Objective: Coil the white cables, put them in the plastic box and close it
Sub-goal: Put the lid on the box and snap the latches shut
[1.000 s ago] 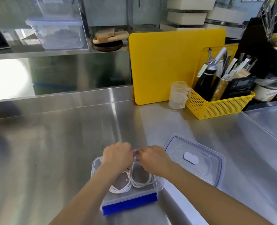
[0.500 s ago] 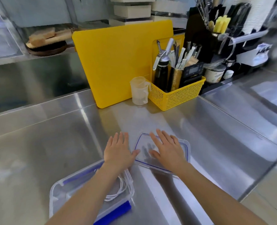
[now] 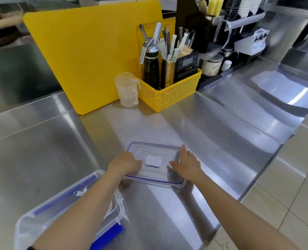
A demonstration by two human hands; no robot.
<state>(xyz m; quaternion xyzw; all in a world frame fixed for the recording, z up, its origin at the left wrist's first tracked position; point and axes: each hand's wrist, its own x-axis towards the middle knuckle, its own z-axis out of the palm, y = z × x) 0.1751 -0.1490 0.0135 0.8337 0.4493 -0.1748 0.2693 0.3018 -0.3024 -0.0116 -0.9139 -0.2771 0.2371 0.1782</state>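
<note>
Head view
My left hand [image 3: 126, 164]: curled over the left edge of the lid [image 3: 155, 164], gripping it.
My right hand [image 3: 186, 164]: fingers spread flat on the lid's right side; grip I cannot tell.
Lid: on the steel counter [image 3: 212, 141], apart from the box.
Plastic box [image 3: 59, 212]: uncovered, near left, under my forearm.
White cables [image 3: 113, 204]: inside the box, mostly hidden.
</note>
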